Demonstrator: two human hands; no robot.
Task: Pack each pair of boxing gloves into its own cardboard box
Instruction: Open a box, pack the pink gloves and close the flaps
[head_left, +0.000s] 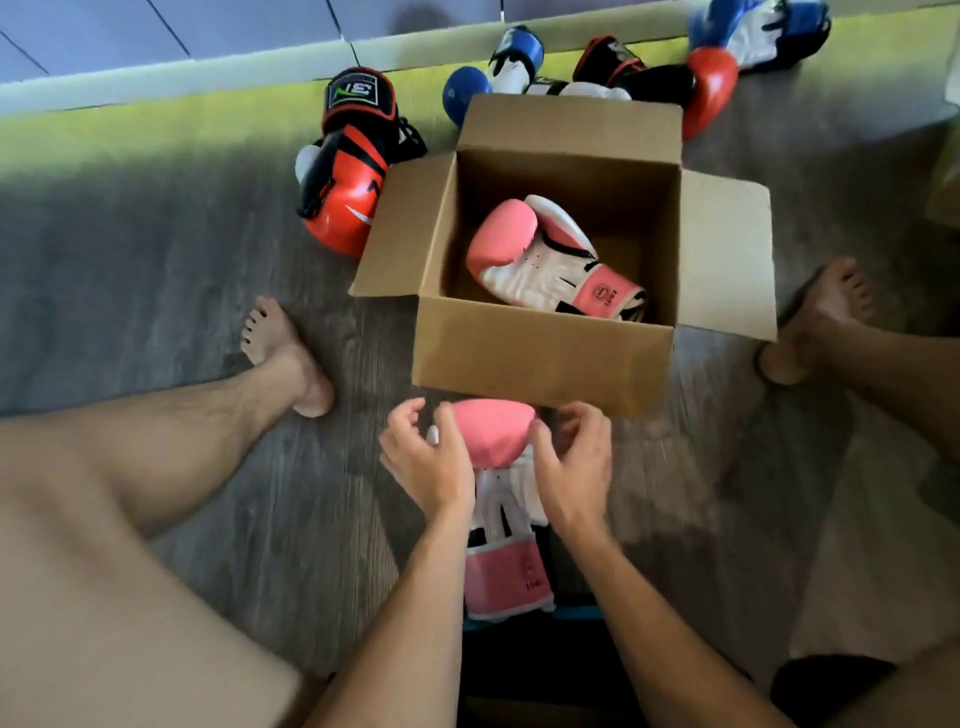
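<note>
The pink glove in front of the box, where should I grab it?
Probably take that glove by its rounded padded end, a hand from each side. It lies lengthwise, padding toward the box, and the bulge there looks like the firmest hold.

box (540, 358): matt brown cardboard
pink gloves (540, 254): smooth leather-like skin, soft sheen
red gloves (345, 208): glossy, shiny
floor (156, 270): grey wood-grain planks, matt

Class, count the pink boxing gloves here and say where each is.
2. One pink glove lies inside the open cardboard box; the second pink glove is held between the left hand and right hand, in front of the box. None looks hidden.
</note>
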